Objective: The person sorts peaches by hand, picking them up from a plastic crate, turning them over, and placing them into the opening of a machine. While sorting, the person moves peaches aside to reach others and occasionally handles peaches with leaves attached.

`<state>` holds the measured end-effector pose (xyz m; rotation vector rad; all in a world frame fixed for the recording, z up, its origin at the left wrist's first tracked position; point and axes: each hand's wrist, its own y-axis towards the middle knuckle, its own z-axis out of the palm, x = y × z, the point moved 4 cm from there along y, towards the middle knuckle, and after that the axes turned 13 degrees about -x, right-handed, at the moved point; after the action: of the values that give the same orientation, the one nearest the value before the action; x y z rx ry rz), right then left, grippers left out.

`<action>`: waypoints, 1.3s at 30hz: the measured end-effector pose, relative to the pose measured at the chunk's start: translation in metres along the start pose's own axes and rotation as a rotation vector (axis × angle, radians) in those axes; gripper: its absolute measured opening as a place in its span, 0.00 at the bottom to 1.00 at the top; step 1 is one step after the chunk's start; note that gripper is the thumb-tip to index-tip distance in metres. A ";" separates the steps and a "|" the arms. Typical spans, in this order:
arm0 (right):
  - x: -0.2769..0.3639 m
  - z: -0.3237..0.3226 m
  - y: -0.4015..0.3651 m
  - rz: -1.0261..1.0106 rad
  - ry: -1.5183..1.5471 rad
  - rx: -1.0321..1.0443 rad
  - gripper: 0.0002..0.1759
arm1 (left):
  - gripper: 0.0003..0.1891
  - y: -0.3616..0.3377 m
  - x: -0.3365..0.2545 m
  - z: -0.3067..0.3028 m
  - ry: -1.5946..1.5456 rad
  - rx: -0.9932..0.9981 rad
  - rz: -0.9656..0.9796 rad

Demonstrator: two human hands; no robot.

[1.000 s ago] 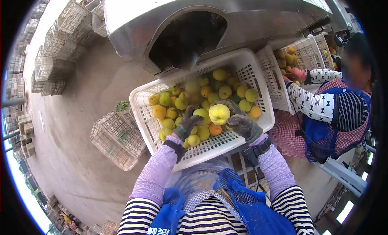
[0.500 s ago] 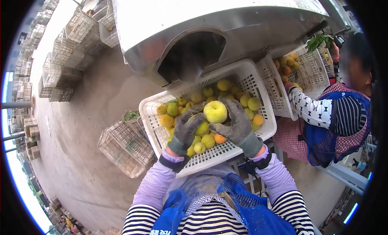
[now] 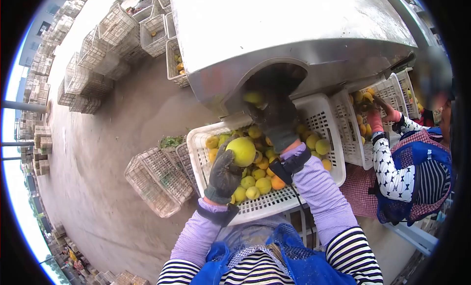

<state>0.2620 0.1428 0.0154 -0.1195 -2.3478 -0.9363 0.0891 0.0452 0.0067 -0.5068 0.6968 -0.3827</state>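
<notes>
My left hand (image 3: 223,176), in a dark, dusty work glove, is closed around a yellow-green peach (image 3: 241,151) above the near-left part of a white plastic crate (image 3: 265,202). My right hand (image 3: 277,119), gloved alike, reaches over the crate into the dark round opening (image 3: 289,74) of a metal machine. Another yellowish peach (image 3: 253,98) shows at its fingertips, dim and blurred in the shadow. Many yellow, green and orange peaches (image 3: 263,185) lie in the crate below both hands.
The machine's metal housing (image 3: 294,20) overhangs the crate's far side. At right, a co-worker (image 3: 412,172) has their hands in another crate (image 3: 351,130) of peaches. Worn crates (image 3: 157,179) lie on the floor at left; stacked crates (image 3: 93,59) stand behind.
My hands have parted from around one peach. The right hand has gone forward into the opening; the left now holds a peach alone. The view has shifted, and the co-worker's arms have moved.
</notes>
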 end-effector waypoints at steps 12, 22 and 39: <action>0.051 -0.078 -0.053 -0.149 0.230 0.372 0.47 | 0.37 -0.016 0.008 0.036 0.158 -0.030 0.030; 0.012 -0.104 -0.065 0.460 0.722 0.318 0.40 | 0.29 -0.019 0.013 0.043 0.353 0.216 0.043; 0.011 -0.089 -0.021 0.077 0.058 0.082 0.37 | 0.34 0.001 0.012 0.024 0.517 -0.147 0.116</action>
<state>0.2912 0.0670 0.0600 -0.1471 -2.3077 -0.7954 0.1142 0.0476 0.0152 -0.5073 1.2564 -0.3568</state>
